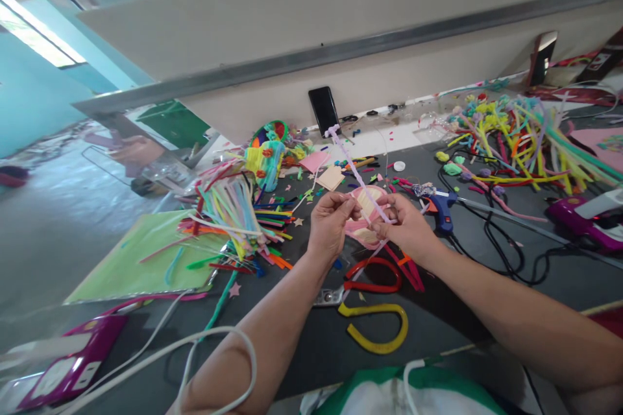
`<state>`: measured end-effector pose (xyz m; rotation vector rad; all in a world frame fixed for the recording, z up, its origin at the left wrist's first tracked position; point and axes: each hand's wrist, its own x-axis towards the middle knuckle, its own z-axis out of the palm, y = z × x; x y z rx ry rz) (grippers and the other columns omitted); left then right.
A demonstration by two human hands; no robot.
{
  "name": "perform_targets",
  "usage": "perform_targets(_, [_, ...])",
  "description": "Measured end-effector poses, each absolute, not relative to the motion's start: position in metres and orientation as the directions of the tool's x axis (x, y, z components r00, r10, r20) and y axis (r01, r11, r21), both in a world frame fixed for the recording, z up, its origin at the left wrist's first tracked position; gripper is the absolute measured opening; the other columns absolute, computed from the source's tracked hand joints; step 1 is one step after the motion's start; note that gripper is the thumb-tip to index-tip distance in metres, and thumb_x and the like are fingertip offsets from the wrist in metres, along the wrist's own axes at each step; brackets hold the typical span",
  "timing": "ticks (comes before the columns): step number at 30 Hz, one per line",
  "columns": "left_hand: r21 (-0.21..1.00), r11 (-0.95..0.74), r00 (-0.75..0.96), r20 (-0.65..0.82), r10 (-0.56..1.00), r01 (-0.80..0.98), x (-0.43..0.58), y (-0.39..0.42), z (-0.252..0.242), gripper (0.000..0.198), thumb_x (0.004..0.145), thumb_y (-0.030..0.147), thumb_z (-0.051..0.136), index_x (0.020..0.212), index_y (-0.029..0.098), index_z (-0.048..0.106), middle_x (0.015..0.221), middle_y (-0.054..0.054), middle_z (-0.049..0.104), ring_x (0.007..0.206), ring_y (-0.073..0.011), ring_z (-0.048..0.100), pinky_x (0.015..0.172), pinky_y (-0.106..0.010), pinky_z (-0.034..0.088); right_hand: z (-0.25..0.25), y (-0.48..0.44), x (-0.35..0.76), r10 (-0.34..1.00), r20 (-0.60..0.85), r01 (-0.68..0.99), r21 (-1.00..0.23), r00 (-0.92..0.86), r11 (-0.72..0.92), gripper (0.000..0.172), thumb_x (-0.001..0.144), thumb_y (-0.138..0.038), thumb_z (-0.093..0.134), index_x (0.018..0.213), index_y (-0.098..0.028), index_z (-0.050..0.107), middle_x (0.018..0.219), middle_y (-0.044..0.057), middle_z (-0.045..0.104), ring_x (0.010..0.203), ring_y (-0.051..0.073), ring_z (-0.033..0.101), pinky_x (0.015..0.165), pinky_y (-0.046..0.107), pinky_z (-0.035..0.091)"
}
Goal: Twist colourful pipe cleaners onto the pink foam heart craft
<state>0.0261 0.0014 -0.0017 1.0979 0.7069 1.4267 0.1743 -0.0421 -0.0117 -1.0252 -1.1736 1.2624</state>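
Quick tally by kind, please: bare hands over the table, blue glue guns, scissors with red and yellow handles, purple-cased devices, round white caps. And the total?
Hands: 2 (left hand, right hand)
Blue glue gun: 1
Red-and-yellow-handled scissors: 1
Purple-cased devices: 2 (left device, right device)
White cap: 1
Total: 7
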Motion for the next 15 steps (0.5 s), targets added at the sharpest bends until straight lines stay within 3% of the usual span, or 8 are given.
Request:
perform_targets(6, [0.891,-0.207,0.051,0.248,0.967,-0.404,0.0274,0.0004,-0.0031,0.017,0.069,0.023,0.071,0.071,0.016,0.056,0.061,0.002,0.062,0.052,-0.0085,0.056,0.053,-0.022,0.043,-0.0078,-0.0437,0.1697,0.997,0.058,-0.181,-0.982,-0.059,0.047,0.039,0.065,-0.02,0.069,0.097,-0.022,0.047,0.068,-0.006,0.053,0.059,0.01,0.053,0.059,0.027,0.047])
perform_targets(15, [0.891,-0.241,0.049,0.281,0.959,-0.385,0.0282,0.0002,-0.0033,0.014,0.071,0.024,0.069,0.075,0.017,0.058,0.065,0.001,0.063,0.057,-0.0094,0.057,0.06,-0.025,0.047,-0.0067,-0.0429,0.1707,0.998,0.036,-0.242,-0.97,-0.051,0.023,0.042,0.064,-0.02,0.07,0.098,-0.024,0.047,0.061,-0.009,0.043,0.052,0.009,0.051,0.054,0.028,0.049])
